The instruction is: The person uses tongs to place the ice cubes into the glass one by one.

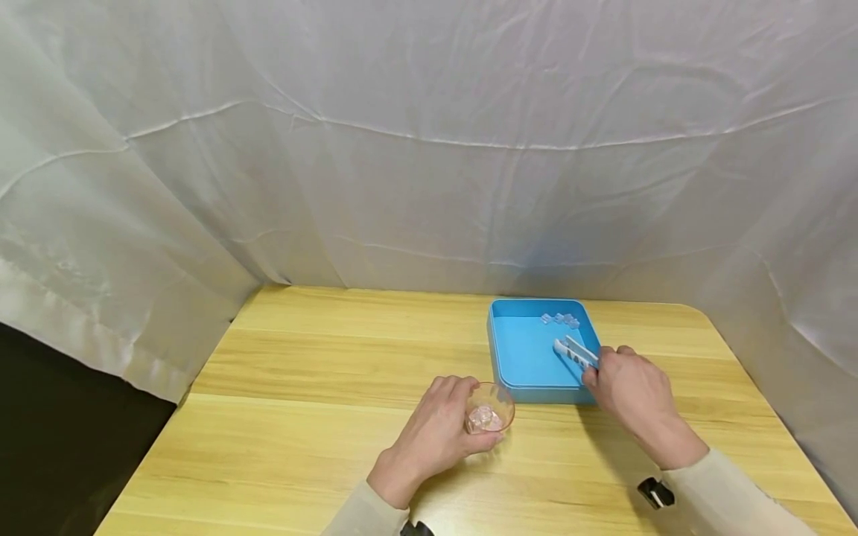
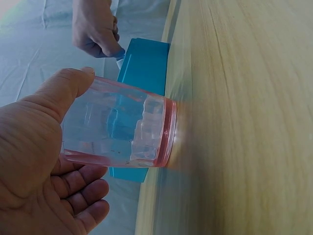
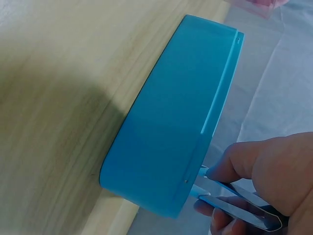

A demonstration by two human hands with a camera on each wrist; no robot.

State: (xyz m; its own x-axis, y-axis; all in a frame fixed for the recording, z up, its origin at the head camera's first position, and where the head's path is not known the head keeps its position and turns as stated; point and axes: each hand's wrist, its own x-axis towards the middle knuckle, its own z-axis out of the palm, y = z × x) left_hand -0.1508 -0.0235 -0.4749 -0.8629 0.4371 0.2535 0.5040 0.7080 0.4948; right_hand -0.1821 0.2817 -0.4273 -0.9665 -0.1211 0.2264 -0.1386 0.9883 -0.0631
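My left hand [image 1: 439, 424] holds a clear glass [image 2: 115, 122] with a pinkish tint by its rim, thumb on one side and fingers on the other. Several clear ice-like cubes [image 1: 484, 419] lie in the bottom of the glass, which stands on the table. In my right hand [image 1: 633, 383] are small tongs [image 3: 239, 205], pinched between thumb and fingers. Their white tips reach down into a blue square tray [image 1: 526, 357]. Whether the tips grip a cube is too small to tell. More clear cubes [image 1: 561, 320] lie near the tray's far right corner.
The wooden table [image 1: 302, 372] carries the tray right of the glass, close by. A pale grey cloth [image 1: 415, 201] hangs behind the table and along both sides. The tray's raised walls stand between the glass and the cubes inside it.
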